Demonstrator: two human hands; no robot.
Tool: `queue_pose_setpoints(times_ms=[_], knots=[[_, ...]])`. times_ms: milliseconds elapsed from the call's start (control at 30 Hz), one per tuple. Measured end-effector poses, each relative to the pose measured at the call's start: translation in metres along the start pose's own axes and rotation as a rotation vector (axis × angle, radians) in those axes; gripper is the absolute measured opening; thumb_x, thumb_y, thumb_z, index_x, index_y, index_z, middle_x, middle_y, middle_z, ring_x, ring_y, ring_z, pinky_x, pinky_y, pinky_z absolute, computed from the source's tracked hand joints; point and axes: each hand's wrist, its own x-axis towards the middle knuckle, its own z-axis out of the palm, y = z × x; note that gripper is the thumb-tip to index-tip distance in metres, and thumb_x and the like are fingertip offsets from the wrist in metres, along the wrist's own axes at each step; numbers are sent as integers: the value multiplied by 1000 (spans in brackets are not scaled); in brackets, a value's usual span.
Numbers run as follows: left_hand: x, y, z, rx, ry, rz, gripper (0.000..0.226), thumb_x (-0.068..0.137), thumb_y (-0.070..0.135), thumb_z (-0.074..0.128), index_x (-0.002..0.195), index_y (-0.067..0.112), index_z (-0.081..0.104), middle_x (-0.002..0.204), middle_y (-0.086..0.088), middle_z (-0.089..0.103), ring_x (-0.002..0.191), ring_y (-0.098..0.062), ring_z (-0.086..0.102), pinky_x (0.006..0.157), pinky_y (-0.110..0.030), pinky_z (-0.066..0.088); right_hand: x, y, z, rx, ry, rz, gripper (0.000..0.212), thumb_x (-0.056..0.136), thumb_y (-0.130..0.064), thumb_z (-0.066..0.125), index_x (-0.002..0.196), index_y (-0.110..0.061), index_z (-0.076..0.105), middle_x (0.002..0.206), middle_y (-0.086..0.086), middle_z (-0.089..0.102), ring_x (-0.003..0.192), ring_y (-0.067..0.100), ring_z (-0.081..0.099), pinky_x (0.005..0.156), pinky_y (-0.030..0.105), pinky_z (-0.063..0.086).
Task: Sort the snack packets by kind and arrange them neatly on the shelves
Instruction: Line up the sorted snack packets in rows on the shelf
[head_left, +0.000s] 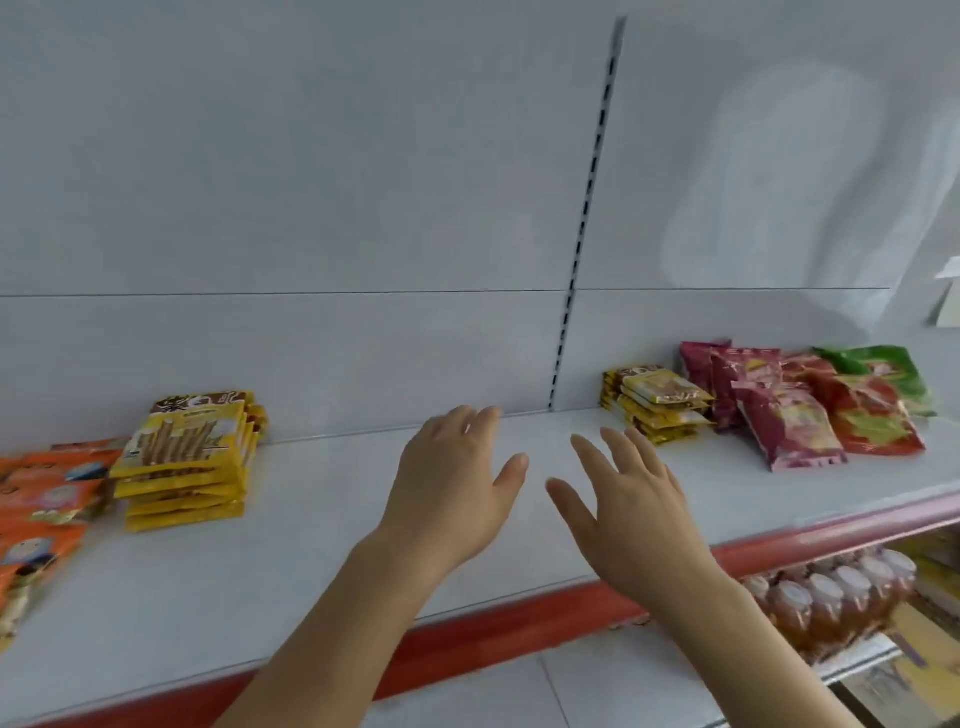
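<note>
Both hands hover over the middle of a white shelf (332, 551), fingers spread and holding nothing: my left hand (452, 483) and my right hand (628, 499) side by side. A stack of yellow biscuit-stick packets (187, 457) lies to the left, with orange packets (41, 499) beyond it at the frame edge. To the right sit a smaller stack of yellow packets (654, 405), maroon packets (769, 410), a red packet (872, 415) and a green packet (883, 369).
The shelf has a red front edge (519, 623) and a white back panel with a slotted upright (587, 208). Bottles with white caps (831, 597) stand on the lower shelf at the right.
</note>
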Motion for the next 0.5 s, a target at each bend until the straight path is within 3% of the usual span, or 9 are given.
queue_pose_setpoints(times_ms=[233,400,500], knots=[[48,90,59,-95,-161,-50,64,108,50,40,162,20,28,165,-1,35,151,-21,33,120,-36,31,16,122,-16,68,54,55,67,99,-61,33,155,-25,26,162,4,26,152,25,14,120,42,26],[96,116,93,-206,-239,-129,62,109,47,38,163,21,23,167,-6,34,150,-25,37,117,-38,34,48,164,-6,274,80,150,68,100,-57,40,156,-25,21,156,4,34,141,28,34,111,41,37],[126,123,114,-249,-266,-193,65,110,48,32,164,16,15,168,-10,30,151,-28,35,118,-40,33,73,178,-1,320,61,188,70,100,-58,38,157,-26,14,158,6,29,142,30,34,108,43,39]])
